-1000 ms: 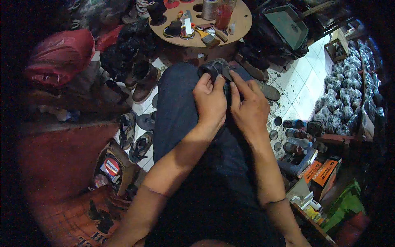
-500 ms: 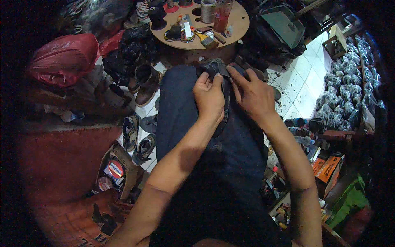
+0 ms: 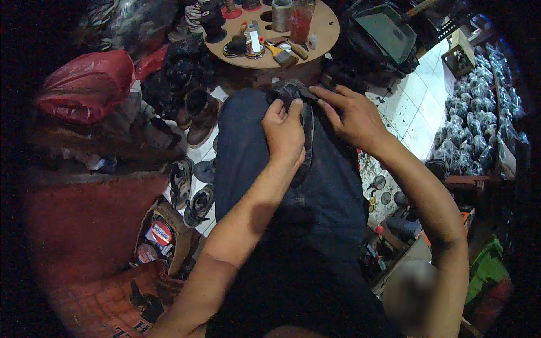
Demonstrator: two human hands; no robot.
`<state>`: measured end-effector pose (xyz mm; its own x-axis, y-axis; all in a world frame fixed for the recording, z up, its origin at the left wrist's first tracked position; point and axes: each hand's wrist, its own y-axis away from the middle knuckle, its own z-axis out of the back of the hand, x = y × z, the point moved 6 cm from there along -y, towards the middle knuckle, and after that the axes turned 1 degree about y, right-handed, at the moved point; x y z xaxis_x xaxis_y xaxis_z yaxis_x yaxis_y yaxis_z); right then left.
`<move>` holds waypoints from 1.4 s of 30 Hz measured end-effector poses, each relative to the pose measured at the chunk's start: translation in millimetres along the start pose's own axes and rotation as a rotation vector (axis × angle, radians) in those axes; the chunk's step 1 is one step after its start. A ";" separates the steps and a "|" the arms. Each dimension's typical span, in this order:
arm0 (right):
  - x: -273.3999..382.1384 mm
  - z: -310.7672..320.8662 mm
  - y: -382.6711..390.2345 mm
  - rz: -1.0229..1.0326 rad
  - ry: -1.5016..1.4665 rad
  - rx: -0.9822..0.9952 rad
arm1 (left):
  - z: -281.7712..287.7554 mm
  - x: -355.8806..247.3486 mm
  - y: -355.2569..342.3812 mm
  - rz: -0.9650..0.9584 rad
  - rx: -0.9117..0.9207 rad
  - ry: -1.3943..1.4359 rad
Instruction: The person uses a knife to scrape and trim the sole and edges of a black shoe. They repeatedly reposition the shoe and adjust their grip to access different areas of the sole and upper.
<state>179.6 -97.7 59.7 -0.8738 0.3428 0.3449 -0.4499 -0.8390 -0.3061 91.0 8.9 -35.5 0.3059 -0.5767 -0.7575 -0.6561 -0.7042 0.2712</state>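
Note:
A dark shoe (image 3: 307, 132) lies lengthwise along my jeans-covered thighs, its upper end near my knees. My left hand (image 3: 285, 128) is closed around that upper end, thumb on top, and covers much of the shoe. My right hand (image 3: 359, 117) is to the right of it, thumb and forefinger pinching the edge of a thin dark flap (image 3: 306, 92) at the shoe's upper end. Whether the flap is joined to the shoe is too dark to tell.
Beyond my knees stands a round wooden table (image 3: 329, 39) with thread spools, a yellow-handled brush (image 3: 282, 55) and small tools. Shoes (image 3: 198, 204) and a red plastic bag (image 3: 87, 84) are at left. Wrapped bundles (image 3: 468, 127) fill the right; a blurred round shape (image 3: 411, 293) is beside my right forearm.
My right hand has moved slightly right and away from my left, drawing the dark flap's edge outward. My right forearm has swung right. My left hand has barely moved.

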 end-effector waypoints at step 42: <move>25.8 -22.0 28.5 -0.565 -0.155 -0.180 | 0.2 -6.2 -0.4 0.050 0.093 -0.035</move>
<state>140.2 -103.4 40.4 -0.4604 0.6367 0.6186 -0.8716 -0.4563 -0.1790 89.2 12.8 -31.1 0.2477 -0.5943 -0.7652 -0.7319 -0.6322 0.2541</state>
